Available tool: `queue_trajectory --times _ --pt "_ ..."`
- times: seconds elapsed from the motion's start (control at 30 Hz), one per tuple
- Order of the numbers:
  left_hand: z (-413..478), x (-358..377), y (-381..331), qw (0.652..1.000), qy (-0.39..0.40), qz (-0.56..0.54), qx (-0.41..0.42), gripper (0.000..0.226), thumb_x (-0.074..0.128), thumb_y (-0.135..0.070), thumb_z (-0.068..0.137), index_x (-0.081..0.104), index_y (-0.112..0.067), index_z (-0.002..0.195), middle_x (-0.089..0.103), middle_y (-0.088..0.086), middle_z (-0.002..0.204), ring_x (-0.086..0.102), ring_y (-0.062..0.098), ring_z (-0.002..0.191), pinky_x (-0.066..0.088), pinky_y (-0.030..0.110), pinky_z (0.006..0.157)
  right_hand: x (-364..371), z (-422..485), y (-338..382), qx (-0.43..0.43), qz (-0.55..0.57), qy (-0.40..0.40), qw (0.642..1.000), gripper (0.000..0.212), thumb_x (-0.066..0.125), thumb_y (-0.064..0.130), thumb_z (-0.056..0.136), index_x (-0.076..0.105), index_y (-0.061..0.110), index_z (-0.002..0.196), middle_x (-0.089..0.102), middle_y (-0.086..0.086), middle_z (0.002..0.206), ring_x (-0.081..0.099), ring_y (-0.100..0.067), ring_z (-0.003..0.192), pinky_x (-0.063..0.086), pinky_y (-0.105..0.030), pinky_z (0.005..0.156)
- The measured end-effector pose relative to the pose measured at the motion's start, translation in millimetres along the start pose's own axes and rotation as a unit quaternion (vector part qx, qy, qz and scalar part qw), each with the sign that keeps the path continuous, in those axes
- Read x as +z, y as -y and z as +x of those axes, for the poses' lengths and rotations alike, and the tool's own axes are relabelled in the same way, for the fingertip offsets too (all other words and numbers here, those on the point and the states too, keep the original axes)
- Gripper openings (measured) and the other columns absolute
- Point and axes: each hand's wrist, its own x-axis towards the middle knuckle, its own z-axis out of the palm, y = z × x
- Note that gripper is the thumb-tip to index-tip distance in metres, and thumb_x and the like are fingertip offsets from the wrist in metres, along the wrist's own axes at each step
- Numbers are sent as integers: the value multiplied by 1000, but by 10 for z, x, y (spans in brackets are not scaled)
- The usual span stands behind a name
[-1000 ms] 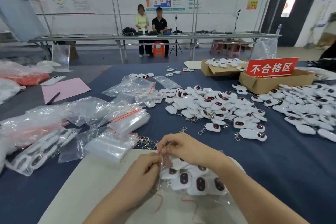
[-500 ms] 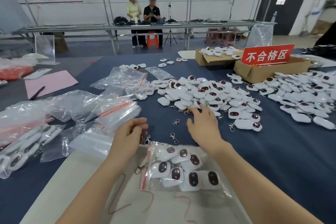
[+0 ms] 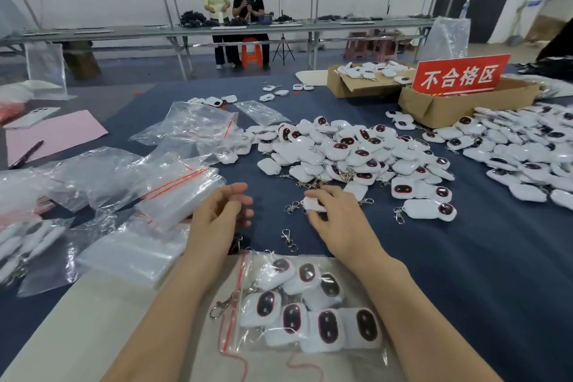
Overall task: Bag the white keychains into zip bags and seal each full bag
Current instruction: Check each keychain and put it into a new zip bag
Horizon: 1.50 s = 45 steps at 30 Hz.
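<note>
Blue-clothed packing table (image 3: 465, 257) | filled zip bag (image 3: 310, 304) now released, lying on near mat between forearms, red seal strip at its left | right hand (image 3: 338, 223) has moved to heap of white keychains (image 3: 356, 155), pinching one keychain (image 3: 313, 204) | left hand (image 3: 217, 214) loosely spread, empty, near empty-bag stack (image 3: 176, 192) | judged: next bag starting.

Bright, even indoor light, soft shadows, glare on plastic, wide-angle bending and blur toward the edges.
</note>
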Motion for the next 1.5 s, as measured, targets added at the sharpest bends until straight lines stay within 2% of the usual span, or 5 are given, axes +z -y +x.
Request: queue_trajectory --times 0.33,0.73,1.13,1.37,1.5 --pt "-191 136 -103 980 115 147 64 17 56 -34 102 70 -34 111 74 -12 97 69 5 89 54 25 81 -75 26 107 -21 272 17 962 51 78 21 86 59 50 123 64 29 118 62 3 109 46 -12 94" --pt "-153 122 -103 972 146 176 62 11 65 -33 97 67 -33 108 75 -4 97 71 16 90 57 44 88 19 14 246 18 463 49 885 36 73 1 89 70 28 113 77 -1 106 74 -18 99 58 -24 84" --pt "-154 99 -84 965 174 180 82 13 62 -48 95 70 -38 98 75 -7 89 69 16 84 58 40 81 25 -6 266 -11 451 52 891 31 54 9 103 67 31 120 73 -15 109 68 -32 101 57 -44 95" --pt "-119 75 -85 968 167 160 92 15 65 -47 90 71 -37 99 68 3 84 62 13 75 51 20 71 -39 -21 235 26 486 92 869 27 64 6 97 71 11 123 77 -2 113 70 -19 110 55 -26 96" --pt "-110 61 -86 966 180 167 77 3 67 -34 96 69 -32 98 67 9 85 61 19 76 52 33 73 -59 -33 236 33 494 98 863 28 65 5 96 71 10 123 77 -3 111 71 -16 108 55 -24 94"
